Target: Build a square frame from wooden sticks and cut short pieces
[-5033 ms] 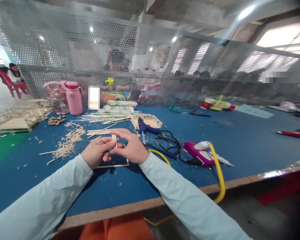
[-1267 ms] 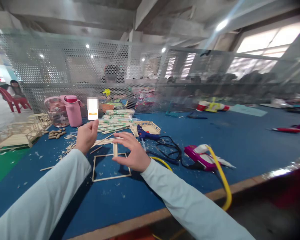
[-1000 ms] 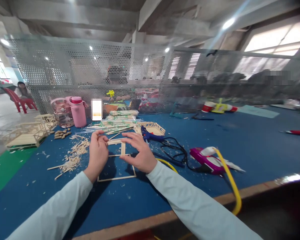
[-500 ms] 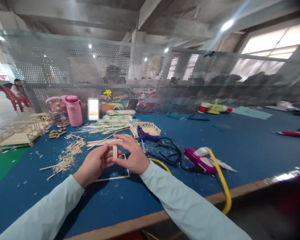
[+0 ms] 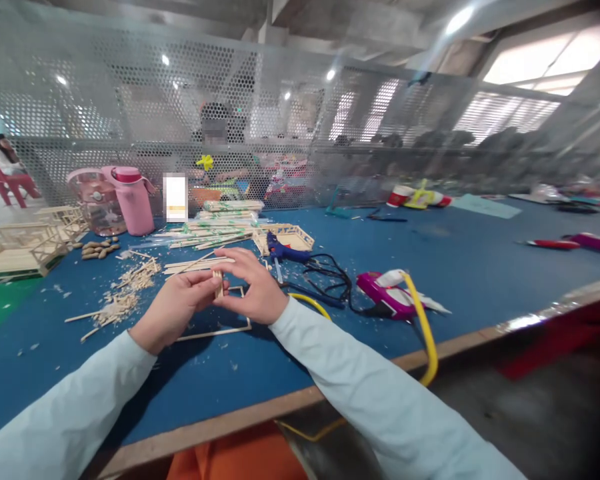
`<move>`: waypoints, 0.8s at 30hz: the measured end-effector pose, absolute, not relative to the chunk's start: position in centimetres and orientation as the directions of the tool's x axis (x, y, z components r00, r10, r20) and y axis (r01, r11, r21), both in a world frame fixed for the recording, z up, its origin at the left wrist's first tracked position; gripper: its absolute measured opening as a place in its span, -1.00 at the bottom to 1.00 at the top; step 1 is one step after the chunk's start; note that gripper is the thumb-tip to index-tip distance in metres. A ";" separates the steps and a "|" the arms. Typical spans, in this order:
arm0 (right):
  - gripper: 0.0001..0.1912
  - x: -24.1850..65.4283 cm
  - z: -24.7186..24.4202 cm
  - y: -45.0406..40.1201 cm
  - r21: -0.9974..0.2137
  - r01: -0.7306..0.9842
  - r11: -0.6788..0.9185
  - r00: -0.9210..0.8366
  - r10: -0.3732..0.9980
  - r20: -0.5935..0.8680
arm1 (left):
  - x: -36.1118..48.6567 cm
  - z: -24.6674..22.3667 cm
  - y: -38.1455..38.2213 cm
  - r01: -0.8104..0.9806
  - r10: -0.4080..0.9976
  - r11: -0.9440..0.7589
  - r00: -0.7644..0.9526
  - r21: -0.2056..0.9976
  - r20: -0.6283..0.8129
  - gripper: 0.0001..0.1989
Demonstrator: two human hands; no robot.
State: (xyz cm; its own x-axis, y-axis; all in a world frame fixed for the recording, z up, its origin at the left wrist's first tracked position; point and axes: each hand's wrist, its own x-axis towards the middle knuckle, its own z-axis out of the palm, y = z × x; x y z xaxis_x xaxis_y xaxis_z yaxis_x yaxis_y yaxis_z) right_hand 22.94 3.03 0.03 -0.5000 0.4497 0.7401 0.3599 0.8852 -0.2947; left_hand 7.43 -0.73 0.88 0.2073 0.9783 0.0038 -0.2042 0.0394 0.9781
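Note:
Between my two hands is a small bundle of short wooden sticks (image 5: 219, 284), held upright over the table. My left hand (image 5: 179, 301) pinches it from the left with thumb and fingers. On the other side, my right hand (image 5: 253, 285) grips its ends between thumb and forefinger. Beneath the hands lies a thin frame of wooden sticks (image 5: 215, 333), partly covered by them. Long loose sticks (image 5: 180, 267) rest just beyond my left hand. A blue glue gun (image 5: 287, 251) lies past my right hand, by a wooden stick tray (image 5: 300, 235).
Stick scraps (image 5: 135, 280), peanuts (image 5: 97, 248) and a pink bottle (image 5: 133, 203) are on the left. Packs of sticks (image 5: 225, 223) lie behind. To the right are a purple-and-white tool (image 5: 387, 293), a yellow hose (image 5: 427, 337) and black cables (image 5: 330, 277). A perforated screen (image 5: 290, 127) backs the blue table (image 5: 460, 260).
My left thumb and fingers have closed onto the stick bundle, covering more of it. The whole view has tilted down and shifted slightly; objects on the table stay in place.

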 end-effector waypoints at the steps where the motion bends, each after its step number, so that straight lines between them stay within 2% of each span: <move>1: -0.64 22.9 0.0 3.0 -0.296 0.360 0.885 -0.498 0.451 0.741 | 7.5 0.8 -0.8 -0.197 0.980 0.033 0.199 0.980 0.007 -0.78; 10: -0.61 22.9 -0.4 3.2 -0.322 0.373 0.870 -0.516 0.483 0.707 | 7.3 0.8 -0.7 -0.079 0.985 -0.009 0.172 0.997 0.022 -0.78; 12: -0.55 22.9 -0.3 3.2 -0.324 0.367 0.872 -0.536 0.483 0.692 | 7.3 0.8 -0.7 -0.122 0.987 0.015 0.159 0.992 0.005 -0.79; 15: -0.34 23.1 -0.1 3.2 -0.341 0.343 0.875 -0.558 0.482 0.676 | 7.3 0.9 -0.6 -0.246 0.989 0.107 0.126 0.963 -0.078 -0.76; 17: -0.28 23.2 0.1 3.1 -0.357 0.333 0.873 -0.545 0.487 0.682 | 7.2 0.8 -0.5 -0.295 0.988 0.135 0.111 0.946 -0.106 -0.74; 24: -0.45 23.0 0.3 2.7 -0.325 0.370 0.870 -0.553 0.487 0.676 | 7.5 0.5 -0.8 -0.319 0.981 0.143 0.171 0.937 -0.091 -0.78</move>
